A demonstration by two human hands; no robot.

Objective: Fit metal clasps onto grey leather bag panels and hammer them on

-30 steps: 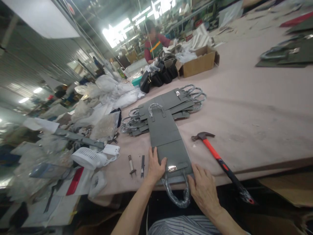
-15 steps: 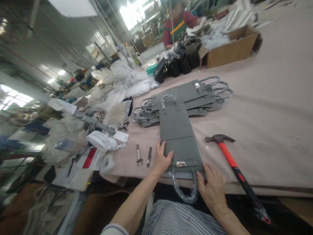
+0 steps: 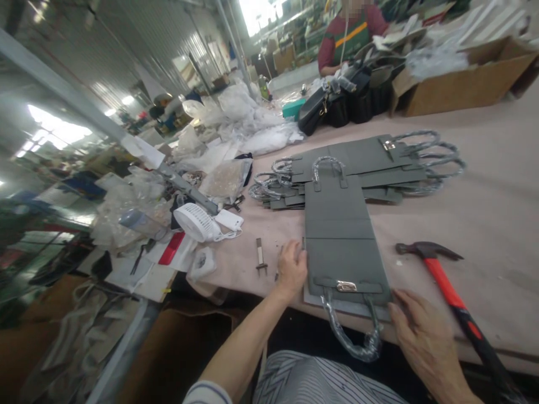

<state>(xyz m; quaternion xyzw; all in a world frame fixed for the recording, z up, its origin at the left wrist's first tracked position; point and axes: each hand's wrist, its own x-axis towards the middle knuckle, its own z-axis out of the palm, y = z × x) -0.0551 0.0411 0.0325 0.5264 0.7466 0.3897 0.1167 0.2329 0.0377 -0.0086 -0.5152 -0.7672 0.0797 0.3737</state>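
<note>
A long dark-grey bag panel [image 3: 341, 224] lies lengthwise before me, with a metal clasp [image 3: 346, 287] near its lower end. Its plastic-wrapped handle [image 3: 356, 350] hangs past the table edge. Beside the panel's left edge, my left hand [image 3: 292, 268] is bent with fingers bunched downward. A dark sliver shows at its fingertips; the rest is covered. My right hand [image 3: 425, 331] rests by the panel's lower right corner, fingers extended and holding nothing. Left of my left hand lies a small pronged metal tool [image 3: 260, 257].
More grey bag panels [image 3: 357, 157] are stacked behind. A claw hammer [image 3: 448, 286] with red-black handle lies right. On the left are a white fan [image 3: 196, 221] and plastic wrap. Black bags [image 3: 349, 104], an open carton [image 3: 467, 84] and a seated person [image 3: 345, 39] are farther back.
My left hand has left the panel and moved to its left, over where a small dark tool lay. My right hand has loosened from the lower right corner. The view has swung left.
</note>
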